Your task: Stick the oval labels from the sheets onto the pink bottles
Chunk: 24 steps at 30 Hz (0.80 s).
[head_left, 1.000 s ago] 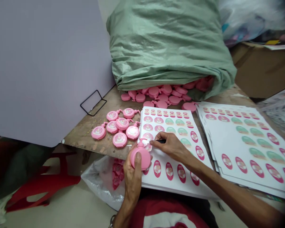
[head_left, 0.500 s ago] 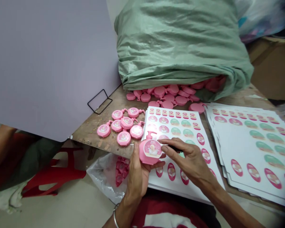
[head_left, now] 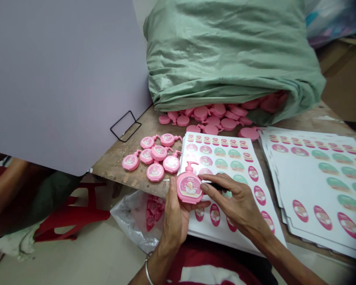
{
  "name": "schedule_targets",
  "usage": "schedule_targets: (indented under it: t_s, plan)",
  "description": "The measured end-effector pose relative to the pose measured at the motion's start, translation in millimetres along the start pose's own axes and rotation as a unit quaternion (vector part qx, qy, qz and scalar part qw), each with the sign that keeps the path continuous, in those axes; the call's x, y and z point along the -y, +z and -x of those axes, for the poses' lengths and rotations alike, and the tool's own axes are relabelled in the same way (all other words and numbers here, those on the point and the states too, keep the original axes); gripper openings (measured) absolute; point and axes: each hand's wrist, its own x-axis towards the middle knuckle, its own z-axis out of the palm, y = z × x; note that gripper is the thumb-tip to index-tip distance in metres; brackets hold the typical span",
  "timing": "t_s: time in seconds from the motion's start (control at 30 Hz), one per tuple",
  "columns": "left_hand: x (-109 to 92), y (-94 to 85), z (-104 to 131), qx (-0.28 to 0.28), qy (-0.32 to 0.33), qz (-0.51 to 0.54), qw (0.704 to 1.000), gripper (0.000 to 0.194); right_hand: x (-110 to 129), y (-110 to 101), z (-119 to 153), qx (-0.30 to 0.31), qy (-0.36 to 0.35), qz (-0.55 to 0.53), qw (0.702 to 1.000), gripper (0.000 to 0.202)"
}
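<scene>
A pink toy pump bottle [head_left: 190,187] with a round baby label on its face is held upright by my left hand [head_left: 175,219], thumb on its left side and fingers behind. My right hand [head_left: 235,202] touches the bottle's right edge with thumb and index fingertip, and a thin dark tool [head_left: 219,186] is held in its fingers. Both hands are over a white sticker sheet [head_left: 195,227] with pink and green labels. Left of the sheet lie several labelled pink bottles [head_left: 155,172].
Plain pink bottles [head_left: 211,126] spill from a large green sack [head_left: 231,51] at the back. A second sticker stack [head_left: 293,186] lies right. A grey panel [head_left: 62,87] and wire frame [head_left: 126,126] stand left. Below are a plastic bag [head_left: 136,217], a red stool [head_left: 77,215] and another person's arm [head_left: 8,186].
The held bottle has turned to face the camera more squarely and shifted slightly right with my left hand. My right fingers remain at its edge. The whole view has shifted slightly.
</scene>
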Motion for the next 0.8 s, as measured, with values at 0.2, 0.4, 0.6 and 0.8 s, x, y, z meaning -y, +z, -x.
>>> schedule_targets:
  t_s: [0.2,0.4,0.6,0.8]
  plan:
    - [0.5,2.0,-0.1,0.006,-0.005,0.008,1.000,0.057,1.6,-2.0,-1.4,-0.007,-0.005,0.002,1.000,0.022]
    - [2.2,1.9,1.3,0.000,0.007,0.005,1.000,0.053,7.0,-4.5,-4.1,-0.018,-0.012,-0.002,1.000,0.020]
    - [2.2,3.0,0.1,0.002,0.009,0.013,1.000,0.052,8.2,-4.7,-3.9,-0.014,-0.006,0.012,1.000,0.022]
    - [2.6,4.5,0.5,0.001,-0.001,0.030,1.000,0.056,8.9,-3.9,-4.6,-0.021,-0.015,0.001,1.000,0.019]
